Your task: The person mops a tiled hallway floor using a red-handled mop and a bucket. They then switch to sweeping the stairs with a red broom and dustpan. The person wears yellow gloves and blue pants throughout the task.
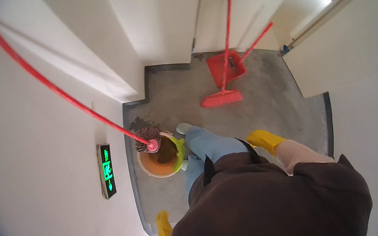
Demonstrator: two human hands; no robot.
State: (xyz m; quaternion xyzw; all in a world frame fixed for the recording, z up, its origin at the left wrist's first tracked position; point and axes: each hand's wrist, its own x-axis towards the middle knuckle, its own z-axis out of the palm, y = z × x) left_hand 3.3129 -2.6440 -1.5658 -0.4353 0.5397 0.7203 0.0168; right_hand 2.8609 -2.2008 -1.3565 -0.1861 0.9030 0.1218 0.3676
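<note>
Yellow rubber gloves cover both hands. My left hand (164, 227) hangs beside the left wall, its fingers a little apart and nothing seen in them. Out to the right of my body is my right hand (264, 140), fingers curled; its inner side is hidden. Neither touches a tool. At my feet stands an orange plastic bucket (152, 167) with dark liquid inside. A lime-green cloth (180, 153) drapes over its right rim. The grey-brown head of a mop (144, 147) rests at the bucket's far-left rim, its red handle (56, 89) slanting up the left wall.
Ahead, a red broom (221, 98) leans on the far wall, its handle crossing a red long-handled dustpan (216, 66) that holds small debris. A wet patch (140, 122) marks the concrete floor (176, 86) near the mop. A lit exit sign (107, 171) is on the left wall.
</note>
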